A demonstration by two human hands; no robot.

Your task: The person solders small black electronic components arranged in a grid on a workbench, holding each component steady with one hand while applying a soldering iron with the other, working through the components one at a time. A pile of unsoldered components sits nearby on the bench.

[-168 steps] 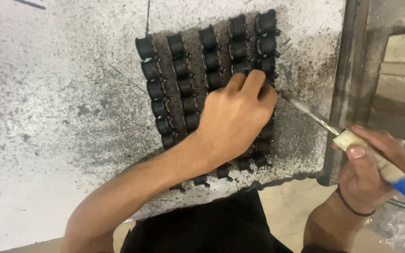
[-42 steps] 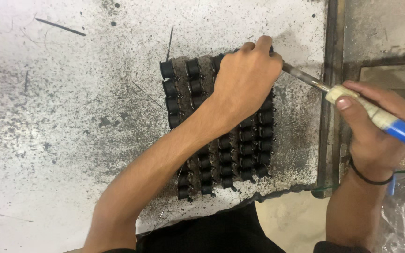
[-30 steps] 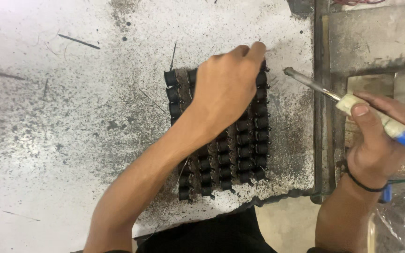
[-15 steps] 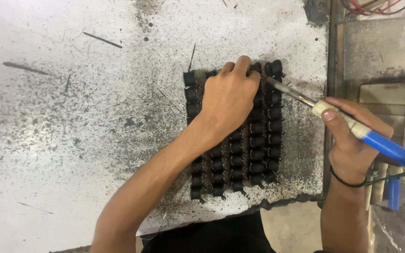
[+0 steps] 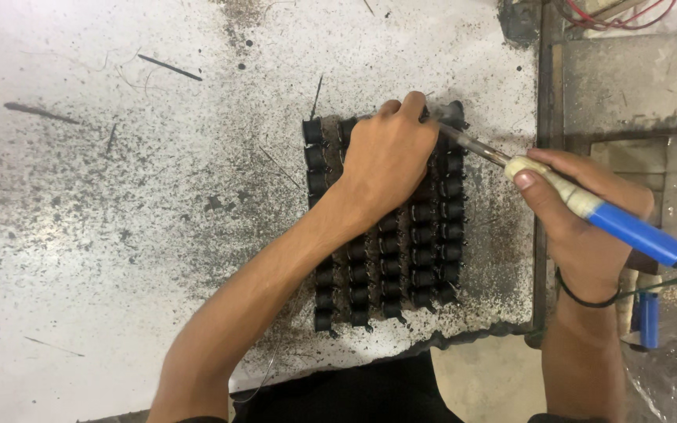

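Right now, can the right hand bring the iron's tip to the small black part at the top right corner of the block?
Probably yes. The right hand holds the soldering iron, whose tip lies by the corner part. The left hand rests just left, not covering it.

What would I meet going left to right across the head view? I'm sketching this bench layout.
Thin dark sliver on the speckled table → left hand pressed on the grid of small black parts → soldering iron → right hand gripping it.
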